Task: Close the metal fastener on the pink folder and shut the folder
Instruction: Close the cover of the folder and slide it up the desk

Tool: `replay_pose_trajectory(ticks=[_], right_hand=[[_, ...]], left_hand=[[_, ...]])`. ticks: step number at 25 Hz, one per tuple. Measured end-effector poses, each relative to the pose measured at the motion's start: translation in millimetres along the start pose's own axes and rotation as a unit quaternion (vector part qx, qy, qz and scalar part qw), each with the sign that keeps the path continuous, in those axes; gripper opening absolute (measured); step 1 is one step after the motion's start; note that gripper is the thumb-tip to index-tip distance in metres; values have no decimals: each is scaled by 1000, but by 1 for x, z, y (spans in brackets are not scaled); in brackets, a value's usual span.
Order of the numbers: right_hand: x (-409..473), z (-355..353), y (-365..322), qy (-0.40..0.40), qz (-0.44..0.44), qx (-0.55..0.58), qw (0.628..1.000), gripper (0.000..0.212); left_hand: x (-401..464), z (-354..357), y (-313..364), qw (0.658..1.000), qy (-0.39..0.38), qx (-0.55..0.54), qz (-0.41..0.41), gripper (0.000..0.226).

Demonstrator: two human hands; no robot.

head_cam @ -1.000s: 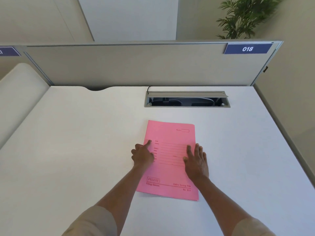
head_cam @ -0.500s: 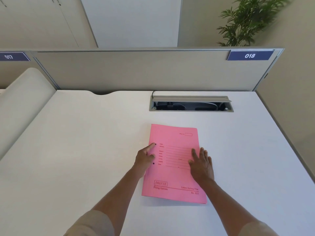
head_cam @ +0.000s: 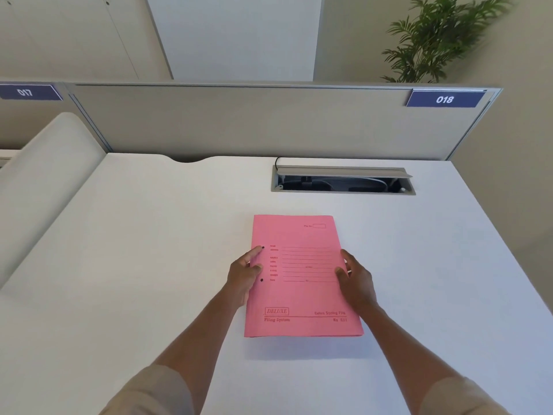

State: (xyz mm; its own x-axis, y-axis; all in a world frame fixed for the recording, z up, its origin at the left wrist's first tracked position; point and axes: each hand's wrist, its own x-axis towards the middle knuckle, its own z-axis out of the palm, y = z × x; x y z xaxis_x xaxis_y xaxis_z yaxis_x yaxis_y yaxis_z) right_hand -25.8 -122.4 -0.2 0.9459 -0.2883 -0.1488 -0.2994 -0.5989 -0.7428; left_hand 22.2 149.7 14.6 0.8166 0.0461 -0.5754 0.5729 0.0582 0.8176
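The pink folder lies shut and flat on the white desk, printed front cover up. Two small dark holes show near its left edge; the metal fastener is hidden inside. My left hand rests on the folder's left edge, with the index finger and thumb lying on the cover. At the folder's right edge is my right hand, fingers curled against that edge and the thumb on the cover. Whether either hand grips the folder or only touches it is unclear.
An open cable tray is set into the desk behind the folder. A grey partition with a blue "018" label closes the back. A side panel stands at the left, and a plant rises behind the partition.
My right hand has slid from lying flat on the cover to the folder's right edge. My left hand has stayed at the left edge. The camera has tilted slightly.
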Motion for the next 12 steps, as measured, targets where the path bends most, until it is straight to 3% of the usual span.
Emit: replay_pose_trajectory(ticks=[7, 12], right_hand=[[0, 38, -47, -18, -21, 31, 999, 54], [24, 67, -87, -92, -32, 8, 995, 60]], left_hand=[[4, -50, 16, 975, 42, 189, 113, 54], [24, -94, 47, 952, 60, 279, 107, 61]])
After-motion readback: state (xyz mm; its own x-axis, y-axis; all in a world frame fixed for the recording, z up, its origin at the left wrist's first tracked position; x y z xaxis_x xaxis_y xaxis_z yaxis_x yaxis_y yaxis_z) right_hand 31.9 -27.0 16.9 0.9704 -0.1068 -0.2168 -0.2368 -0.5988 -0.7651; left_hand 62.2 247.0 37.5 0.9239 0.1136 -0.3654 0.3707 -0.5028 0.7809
